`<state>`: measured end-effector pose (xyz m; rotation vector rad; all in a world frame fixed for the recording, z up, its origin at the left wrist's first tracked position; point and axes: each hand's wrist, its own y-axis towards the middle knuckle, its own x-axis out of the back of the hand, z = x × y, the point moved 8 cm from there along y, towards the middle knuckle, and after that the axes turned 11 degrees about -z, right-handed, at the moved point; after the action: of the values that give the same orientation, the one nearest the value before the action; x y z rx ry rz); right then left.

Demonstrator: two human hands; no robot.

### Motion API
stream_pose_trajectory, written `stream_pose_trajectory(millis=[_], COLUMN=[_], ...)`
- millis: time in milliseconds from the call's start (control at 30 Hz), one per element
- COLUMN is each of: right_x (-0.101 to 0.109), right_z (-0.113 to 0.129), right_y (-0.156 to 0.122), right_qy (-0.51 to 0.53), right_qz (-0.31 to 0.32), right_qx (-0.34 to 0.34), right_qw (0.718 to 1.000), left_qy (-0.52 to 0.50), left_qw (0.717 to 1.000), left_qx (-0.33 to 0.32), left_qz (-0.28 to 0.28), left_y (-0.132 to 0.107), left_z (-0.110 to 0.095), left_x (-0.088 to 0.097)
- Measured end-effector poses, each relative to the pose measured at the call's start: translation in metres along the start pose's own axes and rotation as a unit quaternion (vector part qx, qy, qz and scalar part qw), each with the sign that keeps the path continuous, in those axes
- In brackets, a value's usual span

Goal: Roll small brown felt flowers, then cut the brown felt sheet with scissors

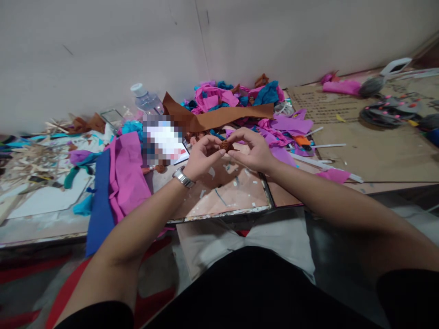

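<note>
Pinching a small brown rolled piece [225,146] — left grip [202,157] and right grip [253,150] both closed on it, thumbs and fingertips meeting around it. Clock readings taken from that piece, 12 toward the wall.

Containers: clear bottle [150,102] at 10 o'clock, white cap on, leaning in this view; cannot tell how much liquid it holds. Dark round dish-like item [380,118] between 2 and 3, pink and orange specks on it; its inside hard to make out.

Piece sits between the two hands, above the counter [236,196]: at 3 o'clock of the left grip, 9 of the right. Metal watch [183,177] on the left wrist.

Around: phone [168,139] at 9, screen partly blurred out. Brown strip [226,118] at 12, just before a pink and blue crumpled heap [219,97]. Pink sheet [128,178] between 8 and 9 — beside a dark blue one [99,196]. Cardboard [360,155] at 3.
</note>
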<state>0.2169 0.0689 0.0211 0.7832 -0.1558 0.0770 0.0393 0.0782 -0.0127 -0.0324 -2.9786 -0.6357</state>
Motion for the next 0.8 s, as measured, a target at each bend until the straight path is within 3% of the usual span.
stream_pose_trajectory(millis=[133, 467, 800], right_x=[0.002, -0.005, -0.006], right_z=[-0.005, -0.012, -0.010], right_y=[-0.001, -0.001, -0.001], right_qy=[0.002, -0.021, -0.009], right_qz=[-0.017, 0.012, 0.026], right_qx=[-0.016, -0.037, -0.055], right_qw=[1.000, 0.999, 0.998], left_qy=[-0.009, 0.034, 0.035], left_qw=[1.000, 0.998, 0.998], left_qx=[-0.011, -0.055, -0.050], left_qz=[0.007, 0.014, 0.016], left_y=[0.000, -0.003, -0.003], left_z=[-0.001, -0.007, -0.005], left_x=[0.000, -0.004, -0.002])
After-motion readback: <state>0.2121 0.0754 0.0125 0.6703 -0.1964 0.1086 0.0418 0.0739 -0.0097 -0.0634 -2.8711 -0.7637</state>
